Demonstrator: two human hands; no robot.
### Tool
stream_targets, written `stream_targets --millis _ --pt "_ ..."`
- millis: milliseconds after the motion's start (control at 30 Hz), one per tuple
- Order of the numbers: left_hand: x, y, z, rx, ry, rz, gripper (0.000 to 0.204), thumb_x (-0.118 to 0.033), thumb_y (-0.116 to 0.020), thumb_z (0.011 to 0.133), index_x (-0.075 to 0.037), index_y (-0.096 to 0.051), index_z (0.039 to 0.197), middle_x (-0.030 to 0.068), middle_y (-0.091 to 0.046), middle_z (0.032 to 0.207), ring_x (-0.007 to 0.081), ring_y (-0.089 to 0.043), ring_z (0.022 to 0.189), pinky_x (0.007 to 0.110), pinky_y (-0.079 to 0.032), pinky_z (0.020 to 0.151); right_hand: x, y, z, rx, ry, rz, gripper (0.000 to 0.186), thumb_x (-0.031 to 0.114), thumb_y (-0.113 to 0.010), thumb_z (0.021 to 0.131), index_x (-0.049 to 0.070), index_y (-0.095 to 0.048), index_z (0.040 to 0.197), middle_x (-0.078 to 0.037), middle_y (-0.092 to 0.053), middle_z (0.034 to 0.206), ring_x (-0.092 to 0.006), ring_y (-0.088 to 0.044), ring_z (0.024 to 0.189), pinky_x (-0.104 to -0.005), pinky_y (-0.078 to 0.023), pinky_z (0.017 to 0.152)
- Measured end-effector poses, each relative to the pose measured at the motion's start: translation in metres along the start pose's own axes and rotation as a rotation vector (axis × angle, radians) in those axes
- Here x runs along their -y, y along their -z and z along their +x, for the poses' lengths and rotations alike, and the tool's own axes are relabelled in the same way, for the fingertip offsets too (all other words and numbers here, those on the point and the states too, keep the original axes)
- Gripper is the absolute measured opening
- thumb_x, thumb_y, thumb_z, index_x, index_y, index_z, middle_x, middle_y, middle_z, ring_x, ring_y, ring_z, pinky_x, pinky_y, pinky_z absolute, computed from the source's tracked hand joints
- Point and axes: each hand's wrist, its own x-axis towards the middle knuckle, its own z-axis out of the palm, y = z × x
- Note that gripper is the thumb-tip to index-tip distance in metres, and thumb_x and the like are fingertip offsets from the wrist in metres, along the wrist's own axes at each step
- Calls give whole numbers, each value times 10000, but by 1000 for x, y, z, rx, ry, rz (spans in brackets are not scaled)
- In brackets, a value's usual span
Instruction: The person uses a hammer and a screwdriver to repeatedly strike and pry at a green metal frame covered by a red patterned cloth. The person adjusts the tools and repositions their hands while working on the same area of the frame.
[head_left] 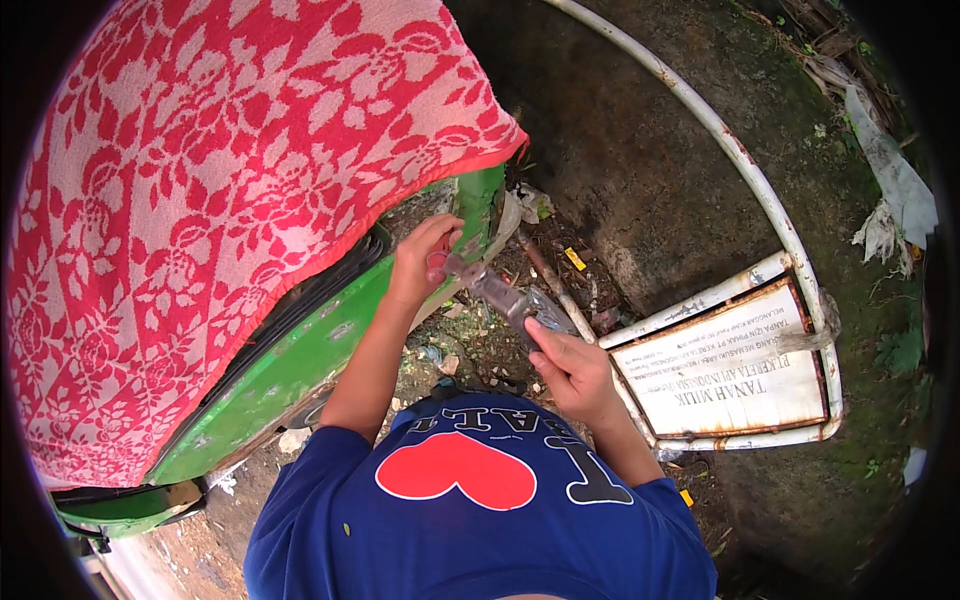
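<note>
Head-worn fisheye, steeply downward

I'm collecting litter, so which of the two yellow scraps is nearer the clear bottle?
The yellow scrap on the ground right of the clear bottle; the other scrap lies farther off, beside the right sleeve.

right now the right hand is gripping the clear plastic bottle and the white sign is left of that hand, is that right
Not quite: the head view shows the white sign to the right of the right hand, not the left. That hand does grip the clear plastic bottle.
</note>
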Motion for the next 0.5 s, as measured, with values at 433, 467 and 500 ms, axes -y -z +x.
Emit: stream_targets --millis 433,467,500 --pt "2 -5 4 -59 21 -1 177 -7 -728 882 -3 -677 1052 137 -692 1024 262 -684 903 325 -539 813 -4 -6 -6 127 151 -294 626 11 -668 806 193 -617 1403 -49 -491 663 -221 -528 508 -369 -468 467" --pt "3 -5 6 -58 16 -1 171 -12 -726 888 -3 -677 1052 136 -691 1025 260 -684 900 326 -540 811 -6 -7 -10 123 132 -262 619 12 -668 812 190 -617 1403 -49 -494 666 -222 -530 510 -370 -469 469" --pt "3 -7 4 -56 24 0 174 -13 -725 888 -5 -676 1055 136 -691 1028 261 -683 905 328 -539 815 -8 -8 -14 119 113 -230 612 13 -668 817 187 -618 1402 -50 -496 668 -222 -532 511 -370 -470 471"
